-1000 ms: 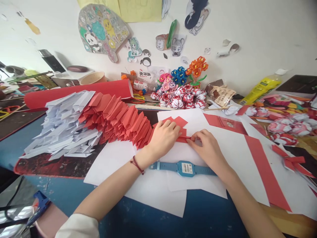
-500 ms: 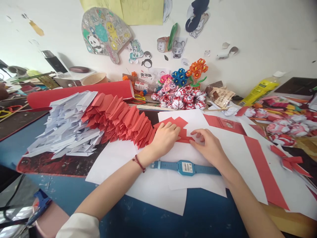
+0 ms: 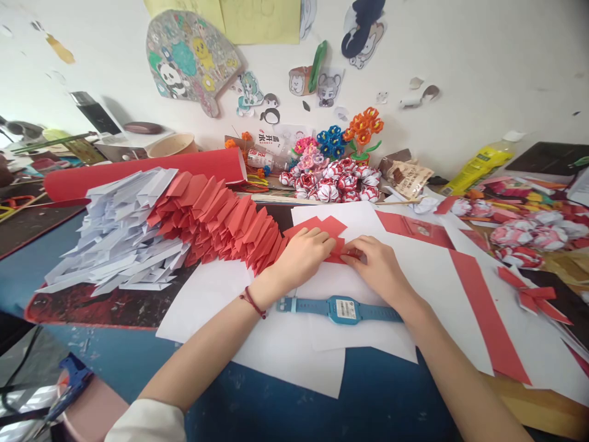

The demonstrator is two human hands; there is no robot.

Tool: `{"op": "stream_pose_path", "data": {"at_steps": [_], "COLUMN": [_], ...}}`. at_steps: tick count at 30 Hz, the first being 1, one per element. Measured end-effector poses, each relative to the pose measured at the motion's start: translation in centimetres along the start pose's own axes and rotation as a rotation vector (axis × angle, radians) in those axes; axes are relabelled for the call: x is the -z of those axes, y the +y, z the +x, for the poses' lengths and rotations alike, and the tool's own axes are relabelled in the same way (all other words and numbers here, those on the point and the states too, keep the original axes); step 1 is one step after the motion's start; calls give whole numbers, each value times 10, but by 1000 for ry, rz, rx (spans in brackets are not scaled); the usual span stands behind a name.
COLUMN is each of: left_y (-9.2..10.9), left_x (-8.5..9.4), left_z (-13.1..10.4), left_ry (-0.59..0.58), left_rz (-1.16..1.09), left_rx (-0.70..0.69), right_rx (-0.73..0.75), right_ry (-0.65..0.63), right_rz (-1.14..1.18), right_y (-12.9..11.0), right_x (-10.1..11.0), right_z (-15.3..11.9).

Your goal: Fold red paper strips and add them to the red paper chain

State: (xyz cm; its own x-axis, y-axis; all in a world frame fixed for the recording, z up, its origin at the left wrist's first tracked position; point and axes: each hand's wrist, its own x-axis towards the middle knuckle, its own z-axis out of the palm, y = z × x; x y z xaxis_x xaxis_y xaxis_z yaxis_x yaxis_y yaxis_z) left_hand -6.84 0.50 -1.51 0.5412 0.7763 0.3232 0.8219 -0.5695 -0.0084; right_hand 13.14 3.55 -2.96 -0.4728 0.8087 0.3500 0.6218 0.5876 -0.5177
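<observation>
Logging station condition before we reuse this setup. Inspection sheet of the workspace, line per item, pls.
Surface: blue tabletop, pale scuffs at left; partly covered by white sheets and a dark, red-marked mat.
Work pieces: red paper at both hands; red folded pieces beside white folded pieces.
Clutter: blue watch on the sheets, near side of the hands; red roll behind the folded pieces; yellow bottle leaning at far right.
Hands: left hand on the red paper, fingers curled; right hand fingertips at its edge, grip unclear.
Cables: dark cord, lower left; ends not visible.
Surroundings: wall with stuck-on cutouts.
</observation>
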Motion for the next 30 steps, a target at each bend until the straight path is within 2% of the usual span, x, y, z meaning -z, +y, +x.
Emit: {"op": "stream_pose_path", "data": {"at_steps": [7,10,13,16,25,30], "left_y": [-2,-3,-3,-2,7,9], "left_x": [14,16,16,16,15,11], "left_z": [-5,-6,-6,-6,-5,-4], "left_ry": [1,-16,-6,2,-47,0], "left_rz": [84,96,106,131,188,190], "left_rx": [-160,-237,-226,-223,-269,-208], "right_rx": [277,335,367,376,273,285], "right_ry": [-42,-51,-52,-58,-35,-29], "right_rz": [-267,-330,-325,-308,-360,-429], "right_y": [-5,-7,-6,-4,-10,-12], "right_x": [13,16,17,16,13,10], "right_z": [-10,-15,-19,-21,-20,-17]}}
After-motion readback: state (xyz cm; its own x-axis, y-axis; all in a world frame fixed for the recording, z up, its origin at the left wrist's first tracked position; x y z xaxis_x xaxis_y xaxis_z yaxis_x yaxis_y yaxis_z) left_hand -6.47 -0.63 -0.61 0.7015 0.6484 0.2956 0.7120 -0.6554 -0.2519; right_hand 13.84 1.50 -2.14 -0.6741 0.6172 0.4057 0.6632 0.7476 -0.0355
